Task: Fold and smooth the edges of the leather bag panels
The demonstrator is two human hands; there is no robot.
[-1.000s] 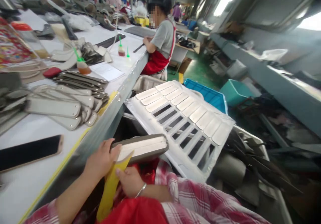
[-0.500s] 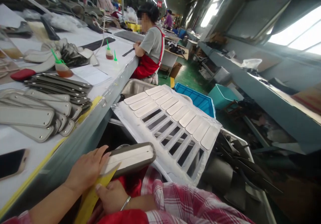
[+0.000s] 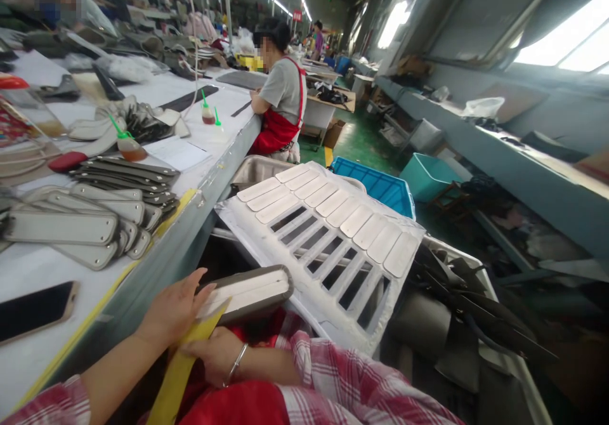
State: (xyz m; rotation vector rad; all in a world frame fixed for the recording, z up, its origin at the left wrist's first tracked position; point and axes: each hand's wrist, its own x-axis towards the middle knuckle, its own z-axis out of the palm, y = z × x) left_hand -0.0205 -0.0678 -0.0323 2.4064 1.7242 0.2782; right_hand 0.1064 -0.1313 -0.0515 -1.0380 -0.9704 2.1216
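A long, round-ended padded piece (image 3: 254, 290) with a grey edge and a white face lies slanted above my lap. My left hand (image 3: 176, 304) holds its near end, the fingers bent over the top. In my right hand (image 3: 216, 352), a yellow strip (image 3: 178, 368) is pinched under the thumb, and its pointed upper end lies against the white face. The right fingers are partly hidden beneath the strip and the piece. To the right rests a white slotted board (image 3: 304, 247) with rows of white rounded pieces (image 3: 333, 204) on it.
On the table at left are stacked grey-white strips (image 3: 61, 227), dark strips (image 3: 126, 174), a phone (image 3: 38, 311) and a green-tipped glue bottle (image 3: 130, 149). A bin of dark pieces (image 3: 451, 323) stands at right, a blue crate (image 3: 375, 184) behind. A co-worker (image 3: 283, 95) sits farther along the table.
The view has shifted slightly, so the table items appear farther right. Both hands keep nearly the same hold on the padded piece and the yellow strip.
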